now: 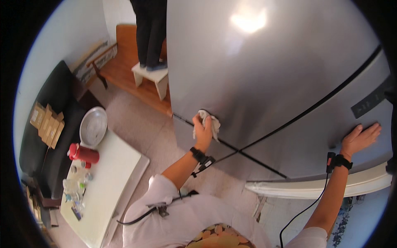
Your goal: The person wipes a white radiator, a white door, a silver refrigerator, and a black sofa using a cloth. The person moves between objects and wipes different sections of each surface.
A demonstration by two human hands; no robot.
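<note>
A large grey refrigerator point(248, 87) fills the right half of the head view, with dark seams crossing between its door panels. My left hand point(202, 135) is closed around a whitish cloth point(214, 124) and presses it to the door surface, right by a dark seam. Part of the cloth is hidden behind the fingers. My right hand point(359, 139) holds nothing. Its fingers are stretched out against the right-hand door panel, below a dark control panel point(369, 101). Both wrists wear black straps with small devices.
To the left stands a white table point(120, 165) with a metal basin point(93, 126), a red flask point(84, 154) and several small items. Cardboard boxes point(50, 126) lie on a black sofa point(31, 153). Behind, a person point(149, 37) stands on a white stool point(155, 75) near a wooden bench point(120, 74).
</note>
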